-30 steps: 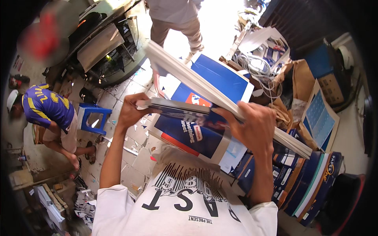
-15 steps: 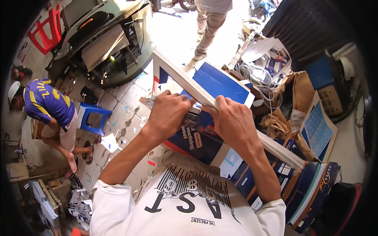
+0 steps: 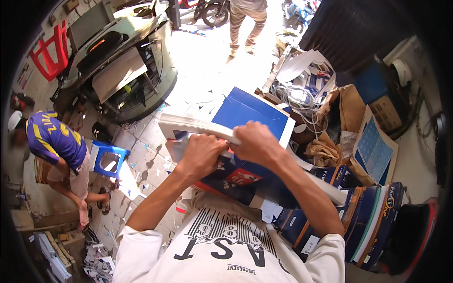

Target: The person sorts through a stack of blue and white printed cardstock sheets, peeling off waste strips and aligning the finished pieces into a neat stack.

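A thick stack of large printed sheets, dark blue with a red patch on the side facing me, stands on edge before my chest. Its pale upper edge bows at the left and slopes down to the right. My left hand is closed on this edge left of centre. Just to its right, my right hand grips the same edge with curled fingers. The sheets hide some of the fingertips. Beyond the stack lies a flat blue panel with a white border.
Blue paper cartons stand at the right, near brown crumpled paper and coiled cable. A blue stool and a bent-over person are at left. Paper scraps litter the tiled floor; a large machine stands behind.
The stack's far left end has come down and nearer, and its straight edge now bows. Both hands stay on it, slightly lower. The walking person at the back is farther off.
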The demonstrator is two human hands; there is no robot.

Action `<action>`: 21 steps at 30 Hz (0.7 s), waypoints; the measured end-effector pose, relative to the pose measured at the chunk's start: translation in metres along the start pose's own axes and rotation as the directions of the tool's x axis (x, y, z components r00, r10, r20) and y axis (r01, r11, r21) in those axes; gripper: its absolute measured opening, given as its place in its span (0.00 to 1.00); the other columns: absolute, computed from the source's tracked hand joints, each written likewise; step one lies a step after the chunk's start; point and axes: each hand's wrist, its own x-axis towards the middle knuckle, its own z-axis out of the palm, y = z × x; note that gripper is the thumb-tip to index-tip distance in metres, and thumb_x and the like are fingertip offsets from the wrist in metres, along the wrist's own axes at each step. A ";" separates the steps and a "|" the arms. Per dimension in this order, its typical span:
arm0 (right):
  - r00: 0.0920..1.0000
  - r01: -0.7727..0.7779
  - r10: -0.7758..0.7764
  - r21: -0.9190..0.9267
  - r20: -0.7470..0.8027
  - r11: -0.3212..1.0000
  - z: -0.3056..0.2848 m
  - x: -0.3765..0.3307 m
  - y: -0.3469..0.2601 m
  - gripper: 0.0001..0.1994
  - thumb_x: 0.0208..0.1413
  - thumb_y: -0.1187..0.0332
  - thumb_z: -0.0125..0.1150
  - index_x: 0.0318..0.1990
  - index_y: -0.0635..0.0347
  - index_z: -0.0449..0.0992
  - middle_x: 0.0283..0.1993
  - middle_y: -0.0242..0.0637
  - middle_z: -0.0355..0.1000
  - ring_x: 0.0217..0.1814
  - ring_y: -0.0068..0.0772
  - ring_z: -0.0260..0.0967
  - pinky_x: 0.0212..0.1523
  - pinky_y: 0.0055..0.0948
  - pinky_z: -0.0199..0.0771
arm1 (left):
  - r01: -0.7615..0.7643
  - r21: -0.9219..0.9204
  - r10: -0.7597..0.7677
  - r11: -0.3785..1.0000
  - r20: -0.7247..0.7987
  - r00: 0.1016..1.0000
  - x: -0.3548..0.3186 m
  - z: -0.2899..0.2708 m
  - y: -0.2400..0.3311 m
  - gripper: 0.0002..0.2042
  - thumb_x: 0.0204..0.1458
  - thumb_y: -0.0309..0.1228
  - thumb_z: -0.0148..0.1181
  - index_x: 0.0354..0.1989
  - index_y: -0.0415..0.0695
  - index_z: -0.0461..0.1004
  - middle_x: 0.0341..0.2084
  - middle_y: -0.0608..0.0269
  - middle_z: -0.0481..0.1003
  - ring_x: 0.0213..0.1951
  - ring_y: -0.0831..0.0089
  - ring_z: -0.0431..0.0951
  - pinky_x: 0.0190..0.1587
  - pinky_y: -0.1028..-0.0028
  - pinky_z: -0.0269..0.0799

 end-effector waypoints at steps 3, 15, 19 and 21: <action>0.995 0.069 -0.073 -0.049 -0.065 0.996 0.025 0.009 0.014 0.17 0.41 0.63 0.68 0.31 0.73 0.80 0.23 0.55 0.74 0.27 0.53 0.77 0.31 0.42 0.78 | -0.043 -0.038 0.045 0.998 0.067 0.997 -0.014 0.009 -0.005 0.03 0.41 0.28 0.64 0.26 0.50 0.78 0.21 0.64 0.76 0.30 0.62 0.80 0.34 0.62 0.72; 0.889 0.038 -0.071 -0.083 -0.453 0.996 0.019 0.015 0.007 0.06 0.52 0.72 0.58 0.28 0.66 0.74 0.18 0.48 0.74 0.23 0.45 0.78 0.23 0.39 0.78 | 0.071 -0.070 -0.058 0.995 0.173 0.983 -0.043 0.014 -0.024 0.10 0.38 0.32 0.68 0.33 0.53 0.81 0.27 0.62 0.79 0.33 0.63 0.81 0.37 0.63 0.74; 0.897 -0.439 0.438 -0.010 -0.061 0.898 0.028 0.046 0.039 0.07 0.50 0.74 0.60 0.34 0.71 0.77 0.33 0.57 0.77 0.37 0.51 0.80 0.33 0.39 0.83 | -0.013 -0.108 0.009 0.994 -0.040 0.999 -0.038 0.025 -0.007 0.11 0.33 0.28 0.69 0.28 0.51 0.79 0.24 0.64 0.78 0.32 0.61 0.81 0.34 0.61 0.74; 0.890 -0.456 0.454 0.069 0.046 0.887 0.028 0.044 0.049 0.10 0.49 0.73 0.62 0.35 0.72 0.77 0.36 0.57 0.77 0.38 0.52 0.79 0.37 0.40 0.83 | -0.020 -0.125 0.019 0.992 -0.013 1.000 -0.032 0.017 -0.010 0.12 0.34 0.31 0.73 0.30 0.50 0.79 0.25 0.64 0.79 0.32 0.61 0.81 0.36 0.61 0.74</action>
